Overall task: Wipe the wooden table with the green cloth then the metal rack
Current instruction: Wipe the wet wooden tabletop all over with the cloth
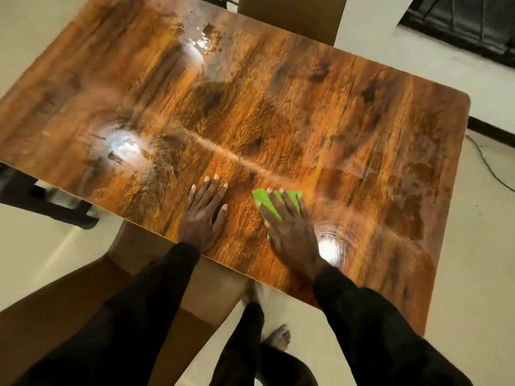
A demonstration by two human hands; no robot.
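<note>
The glossy wooden table [278,107] fills most of the view. A folded green cloth [264,200] lies on it near the front edge. My right hand [289,229] presses flat on the cloth with straight fingers and covers most of it. My left hand [204,215] rests flat on the bare wood a little to the left of the cloth, fingers spread. Wet smears and droplets [207,40] show on the far part of the tabletop. No metal rack can be made out for certain.
A dark low structure [41,199] stands on the floor under the table's left end. A brown chair back [289,15] is at the far side. A dark barred frame [468,26] fills the top right corner. A cable [487,160] lies on the pale floor at the right. My bare feet [278,335] are below the front edge.
</note>
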